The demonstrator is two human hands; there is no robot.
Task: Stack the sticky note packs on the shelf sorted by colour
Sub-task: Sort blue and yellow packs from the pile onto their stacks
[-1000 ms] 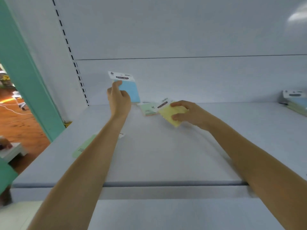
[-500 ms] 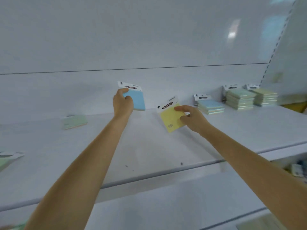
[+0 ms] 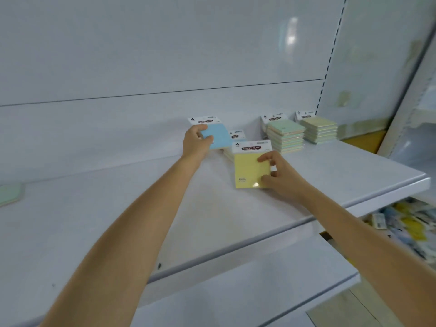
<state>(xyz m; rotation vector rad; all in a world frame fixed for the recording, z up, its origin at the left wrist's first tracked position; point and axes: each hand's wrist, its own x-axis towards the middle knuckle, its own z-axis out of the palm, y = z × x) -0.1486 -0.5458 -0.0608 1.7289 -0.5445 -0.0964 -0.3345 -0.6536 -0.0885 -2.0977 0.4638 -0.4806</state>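
the left hand (image 3: 197,142) is gripping a pale blue square sticky note pack (image 3: 220,135) with a white header card, thumb on its face and fingers curled behind, holding it raised above the shelf near the back wall. the right hand (image 3: 282,179) is pinching a pale yellow square sticky note pack (image 3: 250,169) by its right edge, thumb and forefinger on the front, keeping it tilted up with its white "sticky note" header on top and its lower edge close to the shelf; whether it is touching i cannot tell.

just behind both held packs a low stack of packs (image 3: 228,154) is lying on the white metal shelf (image 3: 118,208), mostly hidden, so its colour is hard to tell. to its right a taller stack of pale green packs (image 3: 285,135) is sitting, and just beside that, against the right upright, a stack of pale yellow packs (image 3: 319,129). well apart at the far left edge a single pale green pack (image 3: 10,193) is lying flat. below right, blurred colourful goods (image 3: 412,225) are showing on a lower shelf.
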